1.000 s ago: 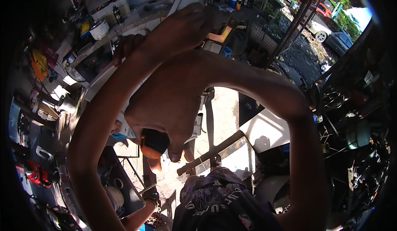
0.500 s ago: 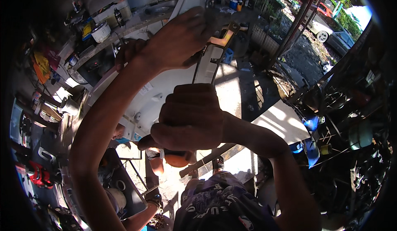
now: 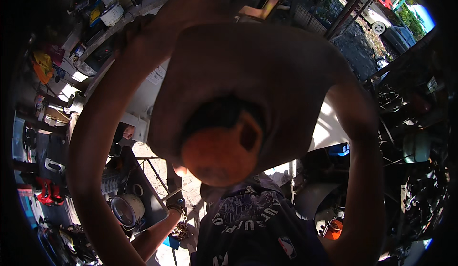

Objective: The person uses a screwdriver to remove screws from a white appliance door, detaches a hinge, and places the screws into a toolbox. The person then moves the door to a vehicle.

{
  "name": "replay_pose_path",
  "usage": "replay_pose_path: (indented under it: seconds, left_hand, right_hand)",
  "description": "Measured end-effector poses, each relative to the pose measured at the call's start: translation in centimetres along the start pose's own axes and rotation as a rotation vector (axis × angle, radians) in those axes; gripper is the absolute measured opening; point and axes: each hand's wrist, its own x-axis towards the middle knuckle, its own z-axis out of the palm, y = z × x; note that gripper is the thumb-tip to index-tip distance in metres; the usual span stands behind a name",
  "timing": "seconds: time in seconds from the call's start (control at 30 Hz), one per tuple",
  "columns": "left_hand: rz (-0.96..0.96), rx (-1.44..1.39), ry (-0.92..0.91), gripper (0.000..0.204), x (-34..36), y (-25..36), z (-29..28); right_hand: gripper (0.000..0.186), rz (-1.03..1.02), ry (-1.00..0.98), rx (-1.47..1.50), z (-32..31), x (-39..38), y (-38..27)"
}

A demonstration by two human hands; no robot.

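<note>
My right hand [image 3: 238,70] is raised very close to view, a dark, blurred fist around a tool handle [image 3: 217,157]. The handle's rounded orange end has a dark slot and black around it; its other end is hidden, so I cannot tell the tool's kind. Farther off, my left hand [image 3: 205,6] is at the upper middle, its fingers curled and dim. Beside it is a brass-coloured metal bracket [image 3: 261,9]. Behind both arms lies a large white panel or casing [image 3: 140,97], mostly covered by my right hand.
Another person's hand [image 3: 128,132] is by the white casing's edge, and a forearm [image 3: 157,237] shows lower left. A dark tray [image 3: 143,180] and a round pot [image 3: 128,209] stand left. Cluttered scrap and a pale green container [image 3: 416,147] lie right. Parked vehicles [image 3: 381,20] show beyond a fence.
My right fist has risen toward my head with the handle, its orange end now much larger in view. The view has shifted a little, and my left hand stays by the bracket.
</note>
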Motion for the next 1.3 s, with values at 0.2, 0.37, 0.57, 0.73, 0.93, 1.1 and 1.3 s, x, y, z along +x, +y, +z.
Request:
replay_pose_path:
  seconds: [0.2, 0.37, 0.57, 0.73, 0.93, 1.1, 1.3]
  left_hand:
    - [-0.073, -0.041, -0.008, 0.064, 4.4, 0.6, -2.0]
    - [-0.128, -0.066, -0.023, 0.074, 3.9, 0.5, -1.7]
    - [-0.144, -0.04, -0.01, 0.075, 3.7, 0.6, -1.4]
    - [-0.126, 0.023, 0.016, 0.079, 2.4, 0.2, -1.0]
    - [-0.069, -0.014, 0.15, 0.08, 3.9, 0.4, -1.2]
    - [-0.096, 0.012, 0.108, 0.078, 3.3, 0.5, -1.4]
    - [-0.047, 0.007, 0.127, 0.069, 4.5, 0.3, -0.8]
  right_hand:
    - [0.017, -0.05, -0.021, -0.053, -0.6, 0.0, -2.0]
    - [0.017, -0.08, 0.079, -0.019, 1.6, 0.1, 0.5]
    - [0.02, -0.083, 0.184, 0.009, 2.6, -0.3, 2.3]
    - [0.019, -0.169, 0.257, 0.01, 3.2, 0.5, 3.7]
    - [0.023, -0.172, 0.262, -0.014, 2.4, 0.2, 3.6]
    - [0.025, -0.112, 0.14, 0.015, 1.6, 0.9, 3.5]
    - [0.018, 0.055, -0.487, 0.222, -2.2, 4.3, 4.3]
